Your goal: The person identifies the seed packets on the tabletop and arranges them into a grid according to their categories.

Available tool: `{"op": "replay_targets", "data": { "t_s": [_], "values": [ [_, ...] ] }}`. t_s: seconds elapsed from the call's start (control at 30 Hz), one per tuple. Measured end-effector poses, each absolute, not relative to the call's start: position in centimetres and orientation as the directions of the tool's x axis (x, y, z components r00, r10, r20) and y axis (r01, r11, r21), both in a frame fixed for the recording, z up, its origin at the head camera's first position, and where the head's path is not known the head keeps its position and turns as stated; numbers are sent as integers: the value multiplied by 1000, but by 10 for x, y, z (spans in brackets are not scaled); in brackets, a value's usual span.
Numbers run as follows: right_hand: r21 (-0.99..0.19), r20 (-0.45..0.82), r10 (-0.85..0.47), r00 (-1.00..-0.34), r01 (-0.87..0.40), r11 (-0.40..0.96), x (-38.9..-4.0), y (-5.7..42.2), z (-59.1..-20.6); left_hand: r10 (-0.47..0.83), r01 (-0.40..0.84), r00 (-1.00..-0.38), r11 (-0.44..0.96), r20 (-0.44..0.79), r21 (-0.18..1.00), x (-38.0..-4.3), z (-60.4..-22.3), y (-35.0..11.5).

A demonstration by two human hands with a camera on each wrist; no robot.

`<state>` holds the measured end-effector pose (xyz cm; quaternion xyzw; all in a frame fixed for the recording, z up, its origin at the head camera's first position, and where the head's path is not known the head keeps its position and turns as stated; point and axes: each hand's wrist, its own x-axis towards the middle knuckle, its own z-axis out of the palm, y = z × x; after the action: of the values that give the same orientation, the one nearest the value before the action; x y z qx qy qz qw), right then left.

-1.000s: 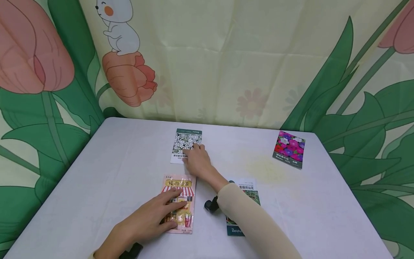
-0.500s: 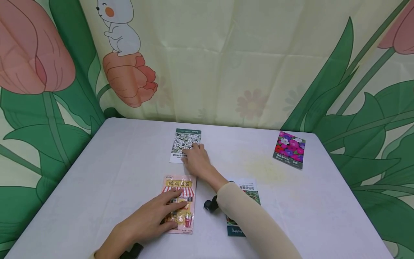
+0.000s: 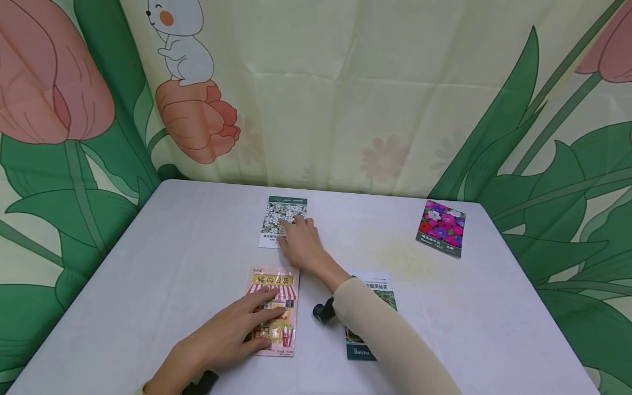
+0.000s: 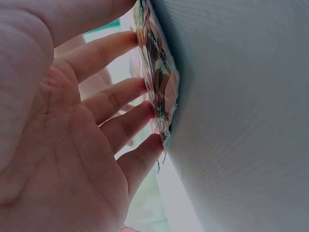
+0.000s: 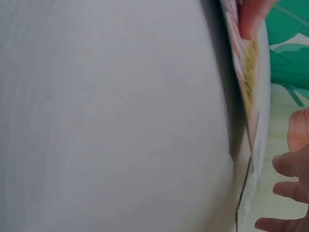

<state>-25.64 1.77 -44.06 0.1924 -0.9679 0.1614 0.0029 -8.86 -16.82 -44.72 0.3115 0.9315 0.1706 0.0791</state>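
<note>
My left hand (image 3: 232,323) lies with fingers spread on a pink seed packet (image 3: 274,274) flat on the table; in the left wrist view its fingertips meet the face of that packet (image 4: 169,92). Farther back is a seed packet with white flowers and a green top band (image 3: 283,210). My right hand (image 3: 303,247) reaches over the lower right part of this packet, partly covering it. In the right wrist view the fingers of the right hand (image 5: 294,188) show loosely extended, with a gap between them and the packet edge.
Under my right forearm lies another seed packet with a dark green end (image 3: 359,352), partly covered by the sleeve. A seed packet with pink and purple flowers (image 3: 441,226) sits at the back right of the white table (image 3: 173,263). A printed curtain (image 3: 316,120) hangs behind.
The fingers of my right hand have shifted slightly over the white-flower packet, showing more of its printed lower end. My left hand and the other packets stay in place.
</note>
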Motion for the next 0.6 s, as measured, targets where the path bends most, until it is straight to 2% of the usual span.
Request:
{"op": "replay_targets", "data": {
  "t_s": [0.2, 0.6],
  "values": [
    [-388, 43, -334, -942, -323, 863, -262, 41, -429, 611, 556, -791, 743, -38, 372, -88, -448, -169],
    [-363, 56, -202, -978, -209, 908, -285, 150, -418, 615, 567, -788, 739, -23, 363, -88, -447, -170]
  ]
}}
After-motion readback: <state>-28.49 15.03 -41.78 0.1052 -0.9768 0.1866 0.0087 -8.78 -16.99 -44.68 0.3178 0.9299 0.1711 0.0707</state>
